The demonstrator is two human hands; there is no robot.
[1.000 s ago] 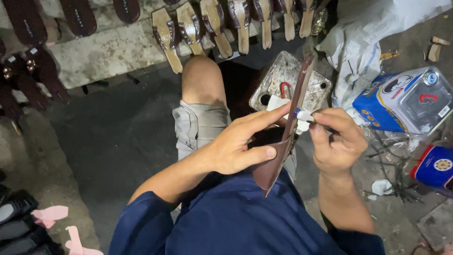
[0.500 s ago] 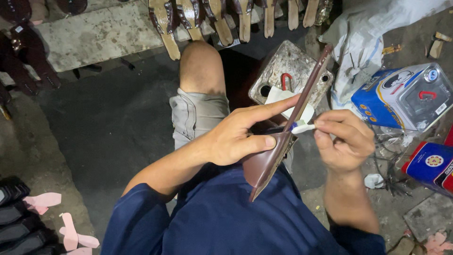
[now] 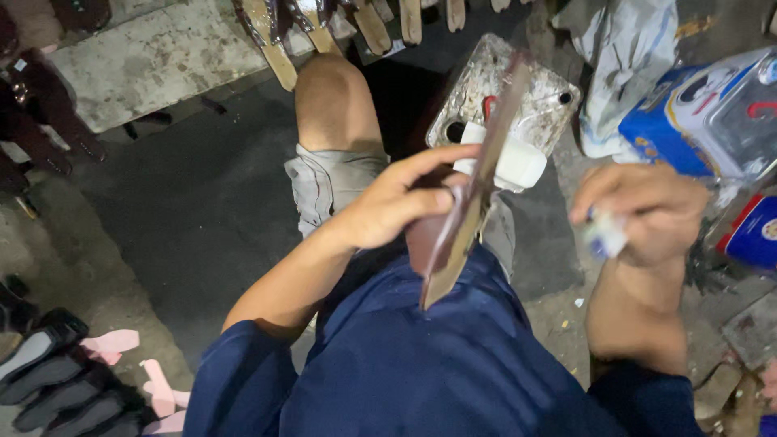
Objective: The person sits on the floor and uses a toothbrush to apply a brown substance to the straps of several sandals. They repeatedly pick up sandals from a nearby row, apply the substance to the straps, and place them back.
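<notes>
Head view: my left hand (image 3: 396, 212) grips the brown leather sole (image 3: 465, 202) edge-up; my right hand (image 3: 647, 212), clutching a small white applicator (image 3: 603, 236), has pulled away from it.

both hands (image 3: 396, 206) (image 3: 643, 212) curled closed, apart.

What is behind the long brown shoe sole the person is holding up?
Behind the long brown shoe sole sit a white block and a stained metal tin. The sole covers part of both.
</notes>
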